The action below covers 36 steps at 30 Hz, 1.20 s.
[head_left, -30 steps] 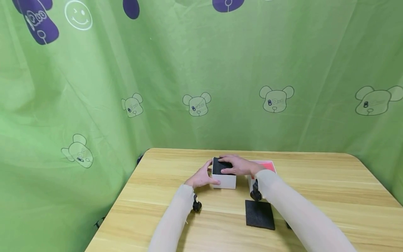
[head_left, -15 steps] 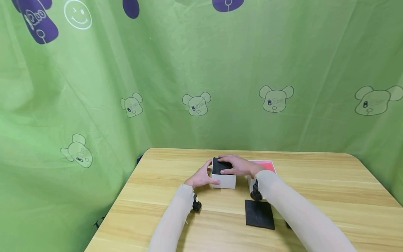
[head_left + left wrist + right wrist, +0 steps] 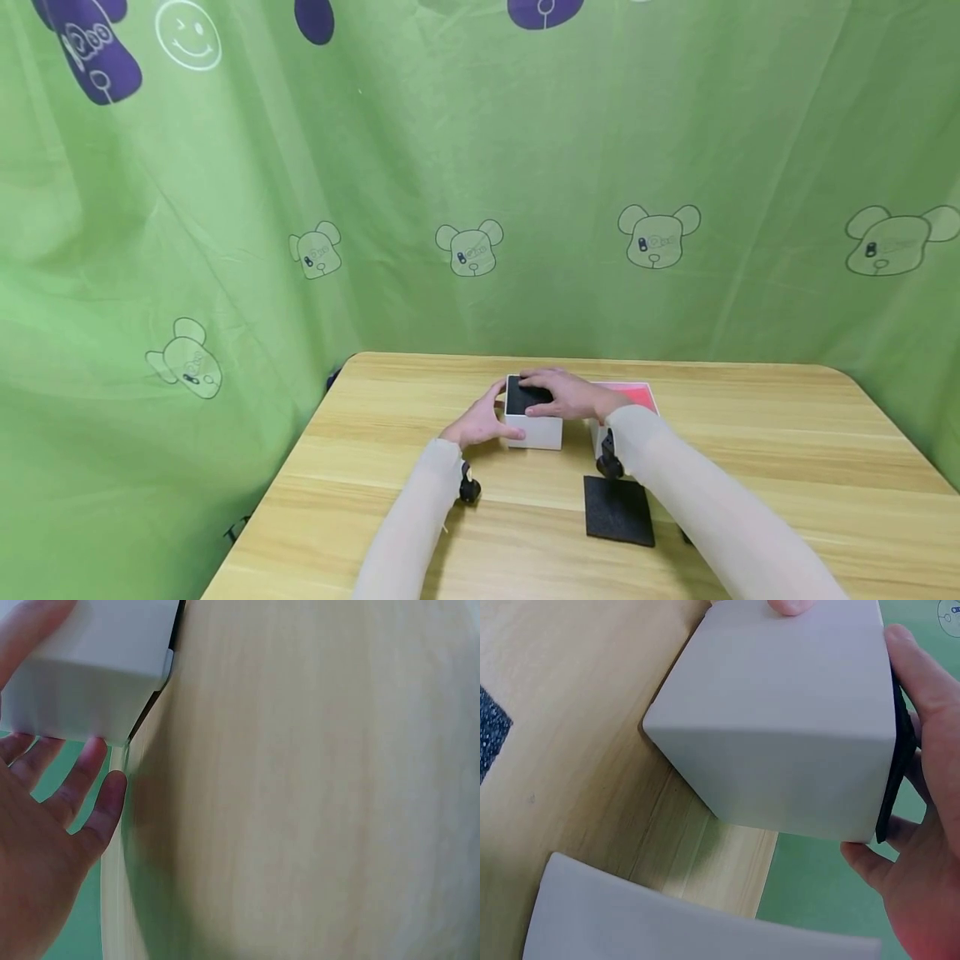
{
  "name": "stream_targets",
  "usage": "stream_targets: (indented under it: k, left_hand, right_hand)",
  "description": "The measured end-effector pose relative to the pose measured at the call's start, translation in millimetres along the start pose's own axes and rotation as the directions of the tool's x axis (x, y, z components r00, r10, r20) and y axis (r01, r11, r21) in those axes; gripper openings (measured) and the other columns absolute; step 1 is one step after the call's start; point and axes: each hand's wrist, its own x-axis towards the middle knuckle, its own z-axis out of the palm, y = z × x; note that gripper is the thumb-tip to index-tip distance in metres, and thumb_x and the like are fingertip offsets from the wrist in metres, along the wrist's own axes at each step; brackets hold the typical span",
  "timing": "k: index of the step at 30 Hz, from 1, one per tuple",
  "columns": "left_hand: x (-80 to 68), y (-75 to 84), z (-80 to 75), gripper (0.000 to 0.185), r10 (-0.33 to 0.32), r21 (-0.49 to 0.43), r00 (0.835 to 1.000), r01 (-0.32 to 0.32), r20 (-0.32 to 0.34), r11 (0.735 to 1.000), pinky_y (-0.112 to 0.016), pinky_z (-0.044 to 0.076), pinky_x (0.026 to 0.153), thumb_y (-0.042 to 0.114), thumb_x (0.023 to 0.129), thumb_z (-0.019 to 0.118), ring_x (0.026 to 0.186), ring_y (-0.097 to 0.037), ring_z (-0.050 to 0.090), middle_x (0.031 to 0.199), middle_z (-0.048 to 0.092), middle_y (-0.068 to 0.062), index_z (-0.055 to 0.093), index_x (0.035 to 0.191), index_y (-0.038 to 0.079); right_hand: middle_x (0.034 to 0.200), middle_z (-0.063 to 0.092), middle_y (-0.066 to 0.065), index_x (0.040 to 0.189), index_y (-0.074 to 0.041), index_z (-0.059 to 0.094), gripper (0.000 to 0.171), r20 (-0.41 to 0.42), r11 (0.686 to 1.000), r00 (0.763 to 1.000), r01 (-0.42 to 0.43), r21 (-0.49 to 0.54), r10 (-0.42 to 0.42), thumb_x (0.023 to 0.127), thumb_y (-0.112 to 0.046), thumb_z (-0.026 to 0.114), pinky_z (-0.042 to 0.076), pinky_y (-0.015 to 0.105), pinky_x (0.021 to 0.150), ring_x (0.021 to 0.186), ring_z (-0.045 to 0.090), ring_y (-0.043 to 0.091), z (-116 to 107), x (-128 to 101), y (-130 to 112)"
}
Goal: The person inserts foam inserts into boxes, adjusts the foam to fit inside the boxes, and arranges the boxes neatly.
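A white box with a black foam pad in its top stands on the wooden table. My left hand grips the box's left side, thumb on the front face and fingers round the far edge. In the left wrist view the box sits between thumb and fingers. My right hand lies on top, its fingers flat on the foam. In the right wrist view the box shows its white sides, the foam's edge and my fingers pressing on it.
A white box with a red top stands just right of the box, its side close by. A loose black foam square lies nearer me. Green printed curtain closes off the back and left.
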Motion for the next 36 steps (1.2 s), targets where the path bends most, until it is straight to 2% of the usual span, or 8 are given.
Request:
stream_targets:
  k: [5,13,24,28,36]
  left_hand:
    - [0.9,-0.8,2.8,0.102,0.010,-0.002,1.000,-0.010,0.002,1.000,-0.029,0.045,0.091,0.011,0.071,0.084,0.120,-0.023,0.048,0.148,0.032,-0.004,0.020,0.150,0.016]
    - [4.1,-3.7,5.9,0.104,0.006,-0.006,1.000,-0.006,0.008,1.000,-0.029,0.045,0.090,0.012,0.070,0.084,0.117,-0.020,0.049,0.142,0.040,-0.005,0.019,0.150,0.019]
    - [1.6,-5.2,0.2,0.107,-0.020,-0.004,1.000,0.020,-0.003,1.000,-0.034,0.042,0.095,0.017,0.069,0.085,0.118,-0.021,0.049,0.148,0.033,-0.003,0.017,0.151,0.019]
    - [0.7,-6.3,-1.7,0.107,-0.010,-0.002,1.000,0.010,0.000,1.000,-0.034,0.043,0.095,0.015,0.070,0.085,0.119,-0.023,0.048,0.150,0.030,-0.005,0.016,0.151,0.016]
    - [0.1,-3.7,0.4,0.105,-0.014,-0.014,1.000,0.014,0.001,1.000,-0.034,0.043,0.096,0.014,0.071,0.084,0.120,-0.023,0.048,0.150,0.030,-0.003,0.017,0.151,0.018]
  right_hand:
    - [0.144,0.041,0.013,0.136,-0.005,0.050,0.056,-0.015,1.000,1.000,0.006,-0.007,-0.006,0.092,-0.039,0.060,0.029,0.053,0.106,0.131,0.034,0.036,4.6,-1.7,5.1]
    - [0.140,0.045,0.014,0.132,-0.003,0.053,0.050,-0.047,0.998,0.998,0.047,-0.030,-0.048,0.092,-0.032,0.062,0.029,0.052,0.106,0.129,0.037,0.036,4.6,-4.8,6.0]
    - [0.140,0.045,0.014,0.133,-0.006,0.053,0.056,-0.036,1.000,0.999,-0.020,-0.012,0.020,0.090,-0.039,0.063,0.028,0.053,0.106,0.130,0.037,0.035,-8.2,-16.1,10.2]
    - [0.141,0.044,0.014,0.133,-0.007,0.053,0.056,-0.034,0.999,0.998,-0.049,0.002,0.049,0.089,-0.040,0.063,0.028,0.054,0.106,0.130,0.036,0.035,-9.4,-18.2,10.4]
    - [0.141,0.044,0.015,0.133,-0.006,0.053,0.054,-0.036,0.999,0.998,-0.050,0.009,0.050,0.089,-0.036,0.065,0.030,0.053,0.106,0.130,0.038,0.035,-7.6,-20.1,10.1]
